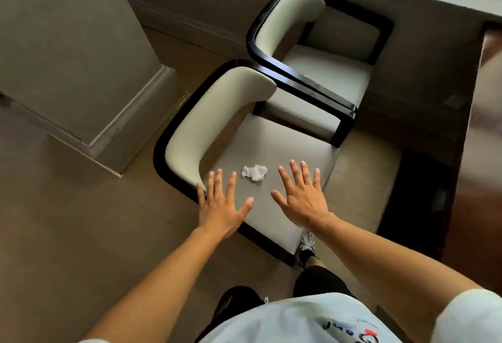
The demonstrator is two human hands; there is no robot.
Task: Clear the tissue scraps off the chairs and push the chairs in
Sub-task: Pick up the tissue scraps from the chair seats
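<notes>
Two cream-cushioned chairs with black frames stand side by side. On the near chair point(274, 139) a crumpled white tissue scrap point(254, 172) lies on the seat. My left hand point(221, 205) hovers over the seat's near left corner, fingers spread, just left of the scrap. My right hand point(301, 193) is spread open to the right of the scrap. Neither hand touches the tissue. The far chair point(326, 71) sits beyond, close to a table; a small pale speck shows on its seat edge, too small to identify.
A dark wooden table point(486, 152) runs along the right side. A pale wall pillar with a skirting board point(81, 71) juts out on the left. Beige floor point(68, 234) surrounds the chairs. My shoe point(307, 245) stands by the near chair's front corner.
</notes>
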